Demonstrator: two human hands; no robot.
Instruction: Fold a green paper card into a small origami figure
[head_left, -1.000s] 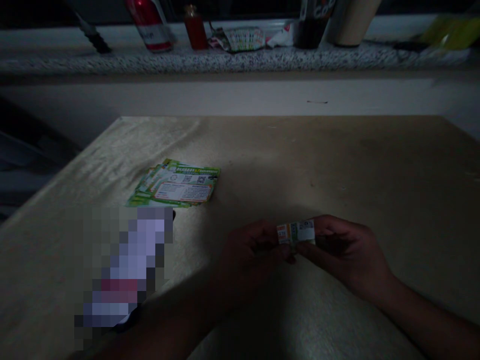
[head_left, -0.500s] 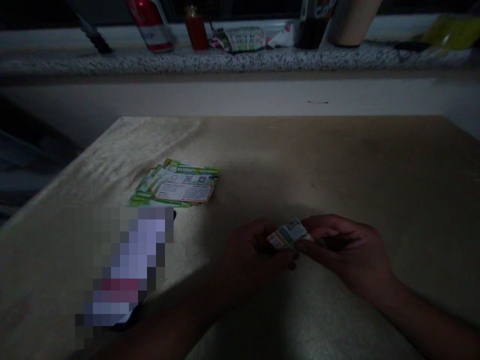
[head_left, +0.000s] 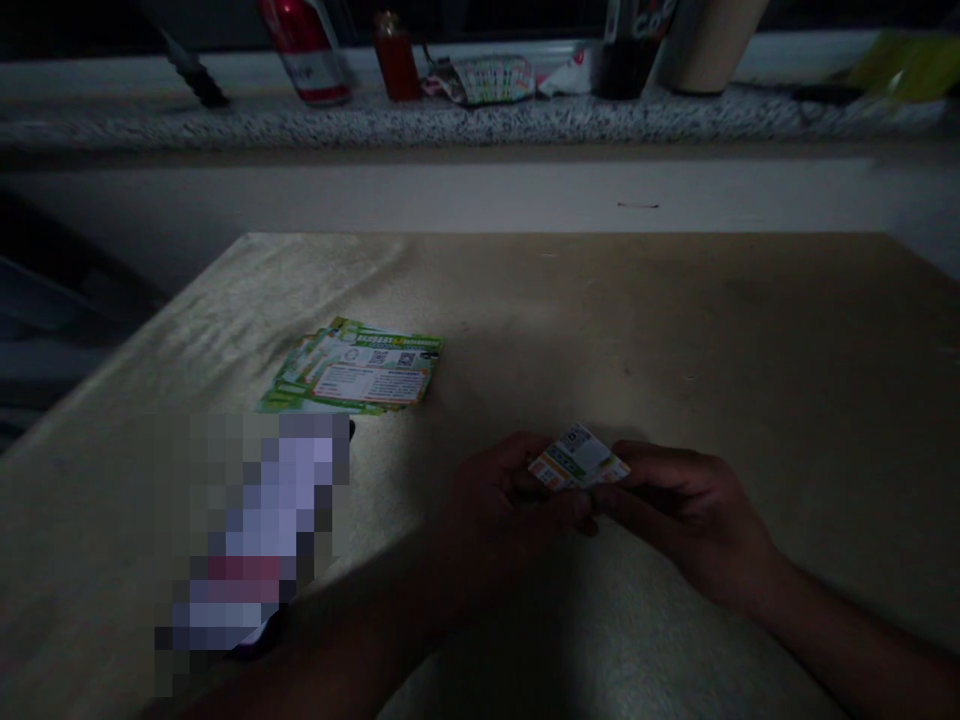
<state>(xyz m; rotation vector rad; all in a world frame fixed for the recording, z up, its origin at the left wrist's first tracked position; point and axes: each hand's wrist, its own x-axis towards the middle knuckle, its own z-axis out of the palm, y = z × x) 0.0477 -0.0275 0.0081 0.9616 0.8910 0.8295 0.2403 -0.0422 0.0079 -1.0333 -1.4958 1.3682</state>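
Note:
A small folded paper leaflet, printed in white, green and orange with a dark code square, is held between my two hands above the table. My left hand pinches its left and near edge, thumb at the front. From the other side, my right hand grips the right corner between thumb and fingers. Both thumbs come close together at the near edge. To the left lies a loose stack of green and white leaflets, the top one showing codes and text. My fingers behind the paper are partly hidden and dim.
A blurred-out phone-like object lies left of my left forearm on the table. Along the granite sill stand a red can, a small red bottle, a crumpled wrapper, a dark bottle and a beige cylinder.
The folded leaflet has turned between my fingers and now points a corner away from me, showing more of its face. My left thumb has moved onto its near edge. The stack stays put.

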